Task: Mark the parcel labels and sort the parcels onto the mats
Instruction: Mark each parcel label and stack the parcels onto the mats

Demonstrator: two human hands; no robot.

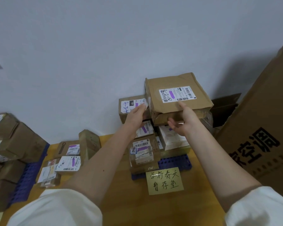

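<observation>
A brown paper-wrapped parcel (178, 97) is seen at the top of a stack of parcels against the pale wall (104, 46), carried at its near edge by the right hand (183, 119). The thumb of that hand is laid on the top face just below the white label (177, 94), while the fingers are curled under the near edge, so the parcel is gripped from the front. The label faces up, and the handwritten mark "4-2-18" is seen across its left part beside a purple streak; its lines of print and barcodes run roughly across the view, tilted slightly up to the right. The parcel is nearly square, and its long axis cannot be told with confidence. The left hand (136, 114) is held to the left of the parcel, fingers fairly straight and reaching toward its left side; whether they touch it or the smaller box (131, 106) behind cannot be told. That smaller box, with handwriting on its label, sits just left of the held parcel. Beneath lie further labelled parcels (143, 150) on a blue mat (175, 162), with a yellow handwritten note (164, 181) in front on the orange-brown floor (121, 193). More parcels (69, 159) are seen to the left, and a large cardboard box (261, 128) stands at the right.
</observation>
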